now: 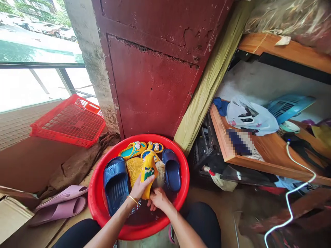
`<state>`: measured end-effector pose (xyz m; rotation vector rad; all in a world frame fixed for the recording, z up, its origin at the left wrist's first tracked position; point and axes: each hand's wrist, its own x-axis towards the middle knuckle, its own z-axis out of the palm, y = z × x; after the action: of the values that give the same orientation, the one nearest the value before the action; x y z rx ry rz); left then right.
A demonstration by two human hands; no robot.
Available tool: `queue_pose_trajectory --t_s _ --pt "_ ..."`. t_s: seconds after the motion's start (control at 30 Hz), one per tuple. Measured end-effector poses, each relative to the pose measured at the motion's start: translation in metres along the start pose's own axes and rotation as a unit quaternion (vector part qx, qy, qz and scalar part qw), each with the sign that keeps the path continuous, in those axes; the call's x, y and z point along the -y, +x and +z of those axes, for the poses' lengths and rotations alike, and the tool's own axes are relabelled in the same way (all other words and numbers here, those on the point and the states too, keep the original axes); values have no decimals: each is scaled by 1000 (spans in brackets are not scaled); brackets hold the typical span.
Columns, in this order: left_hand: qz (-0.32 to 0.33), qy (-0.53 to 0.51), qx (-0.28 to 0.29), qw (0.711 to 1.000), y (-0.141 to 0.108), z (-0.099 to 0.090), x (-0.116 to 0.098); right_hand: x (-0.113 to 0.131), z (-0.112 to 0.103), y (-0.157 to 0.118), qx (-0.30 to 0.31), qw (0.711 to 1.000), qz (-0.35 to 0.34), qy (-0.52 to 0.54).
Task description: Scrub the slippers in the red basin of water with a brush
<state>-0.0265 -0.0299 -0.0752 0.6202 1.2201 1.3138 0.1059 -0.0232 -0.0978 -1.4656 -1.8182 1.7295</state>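
Note:
My left hand (pixel 141 186) is closed around a small yellow slipper (pixel 148 169) with a green and white decoration, tilted up over a red basin (pixel 185 177). Close to the slipper's lower end is my right hand (pixel 159 199), its fingers curled; whether they grip anything is hidden. Just beyond it I see a pale bristly brush (pixel 160 169), partly covered by the slipper. In the basin lie a large blue slipper (pixel 116 184) at left, a dark blue slipper (pixel 172 170) at right, and several small yellow slippers (pixel 132 150) at the back. Dark water shows near my hands.
Two pink slippers (pixel 62 205) lie on the floor left of the basin, below a red plastic crate (pixel 74 120). Behind stands a dark red door (pixel 152 86). At right, a wooden shelf (pixel 232 159) holds a white plastic bag (pixel 252 117), and a white cable (pixel 288 203) hangs down.

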Motion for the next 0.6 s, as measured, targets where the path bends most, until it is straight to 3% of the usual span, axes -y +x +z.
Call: queue_pose_trajectory --t_s 0.1,0.17,0.3,0.37,0.5,0.6 --pt "-28 -132 -41 990 -7 3 -24 16 -15 -4 -27 999 -39 -24" --pt "-47 -203 -40 977 -11 5 -41 32 -29 -8 -59 991 -103 -58" --pt "-69 -235 -7 970 -18 8 -66 65 -44 -23 -146 929 -307 -146" --pt "-70 -218 10 973 -18 9 -70 72 -41 -27 -149 906 -360 -166" --pt "-67 -190 23 979 -10 7 -61 67 -21 -17 -142 917 -344 -146" --pt "-66 -188 -33 979 0 6 -44 56 -4 -2 -181 929 -304 -107"
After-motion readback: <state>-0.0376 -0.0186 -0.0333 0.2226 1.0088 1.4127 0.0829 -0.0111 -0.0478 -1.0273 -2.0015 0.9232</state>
